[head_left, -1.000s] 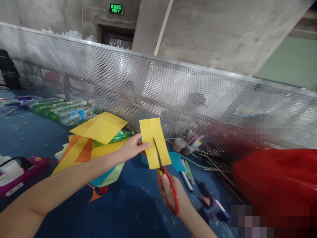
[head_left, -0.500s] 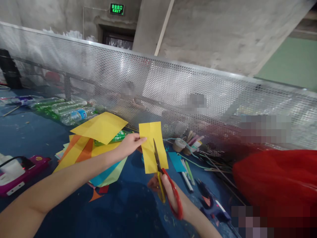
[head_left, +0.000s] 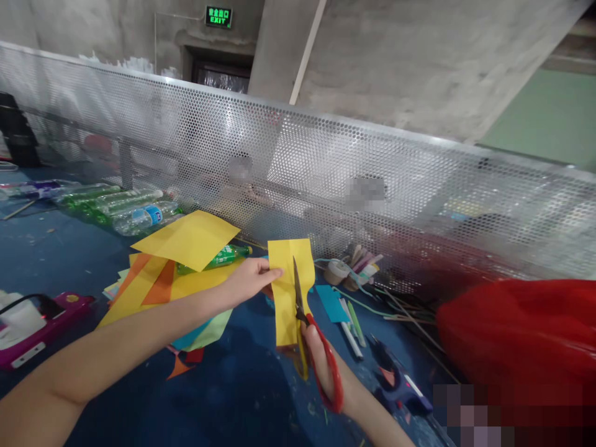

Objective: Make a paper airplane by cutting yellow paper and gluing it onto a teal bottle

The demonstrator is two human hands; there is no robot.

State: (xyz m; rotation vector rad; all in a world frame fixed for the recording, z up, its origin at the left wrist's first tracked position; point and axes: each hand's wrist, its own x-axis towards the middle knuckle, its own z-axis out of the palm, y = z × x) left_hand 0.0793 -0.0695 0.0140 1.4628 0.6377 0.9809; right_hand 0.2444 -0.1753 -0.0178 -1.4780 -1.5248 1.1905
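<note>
My left hand point(head_left: 254, 277) is closed on the left edge of a yellow paper sheet point(head_left: 282, 298), thumb in front and fingers behind. The sheet is held upright above the blue table and has a faint crease. My right hand point(head_left: 321, 354) grips scissors point(head_left: 333, 379) with one red and one yellow handle loop. Their blades point up along the sheet, one showing in front of it, and the paper's right side bends away beside them. To the left, more yellow paper point(head_left: 189, 239) lies on a pile of coloured sheets, with a green bottle point(head_left: 228, 256) among them.
Several plastic bottles point(head_left: 146, 216) lie at the back left, and a purple power strip point(head_left: 69, 307) sits at the left. On the right are a blue glue gun point(head_left: 405, 385), markers point(head_left: 356, 323) and a red bag point(head_left: 521, 329). A perforated metal screen point(head_left: 302, 161) closes the back.
The yellow sheet and my left hand have moved slightly right and down. The scissors sit further into the sheet, whose right side now bends away more.
</note>
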